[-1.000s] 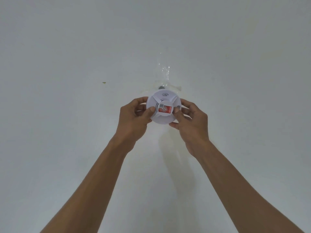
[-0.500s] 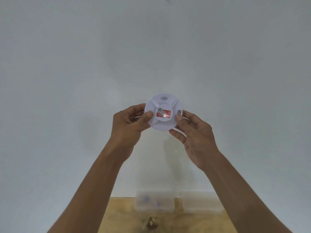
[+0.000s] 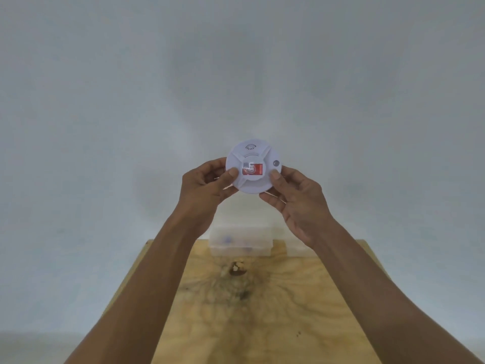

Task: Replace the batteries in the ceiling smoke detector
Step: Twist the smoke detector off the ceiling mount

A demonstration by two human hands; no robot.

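Both hands — left hand (image 3: 203,183), right hand (image 3: 296,199) — are gripping the round white plastic smoke detector (image 3: 253,166) above a wooden table (image 3: 262,311); it is off the ceiling — battery swap and remounting seemingly remaining.

Wooden table (image 3: 262,311) lies bare in front; clear boxes (image 3: 240,244) block its far edge.

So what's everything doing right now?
Round white plastic smoke detector: held up in both hands, front facing the camera, closed.
Left hand: shut on its left edge.
Right hand: shut on its right edge.
Clear plastic boxes: resting on the wooden table.
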